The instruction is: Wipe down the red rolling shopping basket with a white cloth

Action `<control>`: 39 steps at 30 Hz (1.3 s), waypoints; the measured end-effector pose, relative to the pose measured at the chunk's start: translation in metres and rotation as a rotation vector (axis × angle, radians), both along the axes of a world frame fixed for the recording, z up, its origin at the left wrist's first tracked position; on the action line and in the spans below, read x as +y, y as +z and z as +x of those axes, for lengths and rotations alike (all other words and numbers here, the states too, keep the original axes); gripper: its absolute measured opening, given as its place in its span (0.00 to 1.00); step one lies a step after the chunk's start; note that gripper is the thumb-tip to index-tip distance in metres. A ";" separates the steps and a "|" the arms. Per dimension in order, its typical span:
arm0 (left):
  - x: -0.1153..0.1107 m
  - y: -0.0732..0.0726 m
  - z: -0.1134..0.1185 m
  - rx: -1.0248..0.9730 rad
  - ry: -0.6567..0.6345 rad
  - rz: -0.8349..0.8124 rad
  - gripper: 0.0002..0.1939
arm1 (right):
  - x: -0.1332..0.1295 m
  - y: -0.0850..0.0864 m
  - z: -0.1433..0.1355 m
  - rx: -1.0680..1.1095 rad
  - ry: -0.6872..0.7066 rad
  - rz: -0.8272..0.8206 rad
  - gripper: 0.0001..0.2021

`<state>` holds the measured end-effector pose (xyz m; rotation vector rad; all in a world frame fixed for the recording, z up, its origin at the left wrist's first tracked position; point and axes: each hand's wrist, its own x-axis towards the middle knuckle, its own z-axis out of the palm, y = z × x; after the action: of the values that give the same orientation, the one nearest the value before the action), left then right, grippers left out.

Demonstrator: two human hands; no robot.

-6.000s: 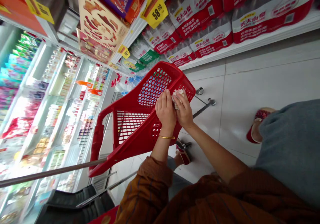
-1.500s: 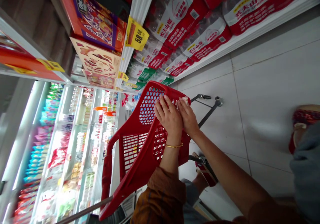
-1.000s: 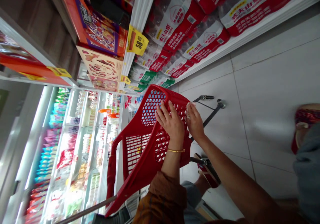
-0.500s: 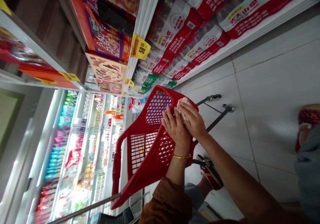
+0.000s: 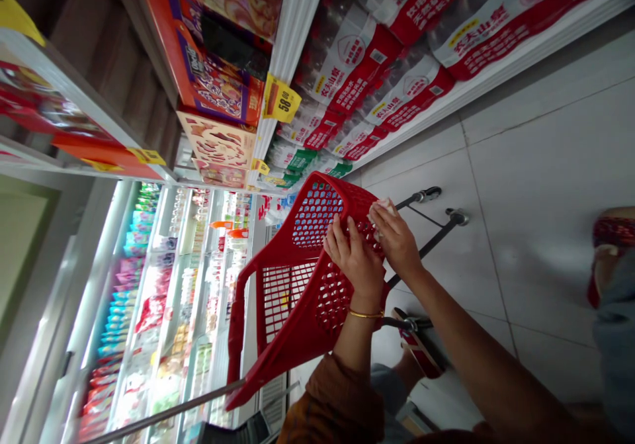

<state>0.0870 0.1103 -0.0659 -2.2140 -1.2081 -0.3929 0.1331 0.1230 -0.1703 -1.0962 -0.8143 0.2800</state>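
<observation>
A red plastic shopping cart (image 5: 292, 348) stands before me, its perforated side panels facing my hands. My left hand (image 5: 358, 262), with a gold bangle at the wrist, lies against the cart's side, fingers stretched and somewhat apart, with nothing in them. Just to its right, my right hand (image 5: 397, 242) presses a pale crumpled cloth (image 5: 383, 214) onto the red plastic near the cart's lower edge. Most of the cloth is hidden under the fingers.
The view is tilted sideways. Packs of bottled water (image 5: 347, 53) line the lower shelf beside the cart, below boxed goods (image 5: 218, 77). A lit display case (image 5: 163, 285) lies beyond. Cart wheels (image 5: 456, 217) rest on the tiled floor (image 5: 540, 166); a shoe (image 5: 608, 232) is at the right.
My right hand has slid with the cloth along the cart, away from my left hand, toward the cart's lower edge. The left hand stays on the panel; the view has shifted slightly.
</observation>
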 end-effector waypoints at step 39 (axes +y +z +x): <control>-0.029 -0.006 -0.009 -0.219 -0.135 -0.120 0.24 | 0.017 0.076 0.100 -0.625 0.382 0.031 0.20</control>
<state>0.0779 0.0815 -0.0715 -2.4133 -1.2249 -0.6477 0.2327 0.1402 -0.0945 -1.0007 -1.5877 0.2411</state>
